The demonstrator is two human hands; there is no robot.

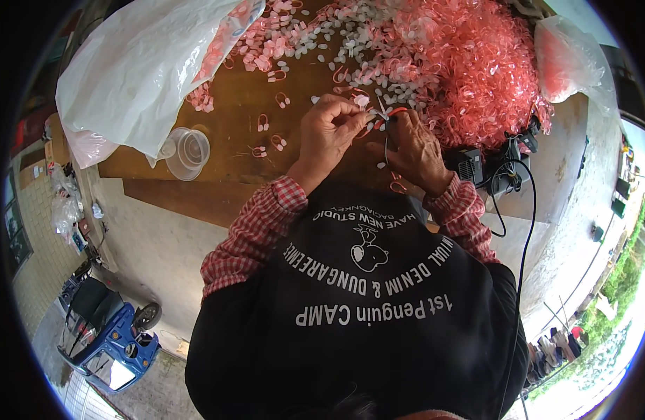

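Note:
My left hand [328, 129] is closed in a pinch on a small pink plastic loop piece [362, 101]. My right hand [415, 147] is closed on a pair of small scissors with orange-red handles [397, 110]. Their blades stand apart, pointing up and away, right beside the pink piece. Whether they touch it I cannot tell. Under my hands is a brown wooden table [245, 133]. Several loose pink loops, one of them [263, 122] separate on the wood, lie left of my left hand. Small white oval pieces [354, 45] are scattered beyond both hands.
A large heap of pink plastic pieces [476, 77] rises at the far right, beside a clear bag [571, 63]. White plastic sheeting [140, 70] covers the far left. Clear round tubs [189, 154] sit at the left edge. A black cable [524, 231] runs down from black adapters [469, 164].

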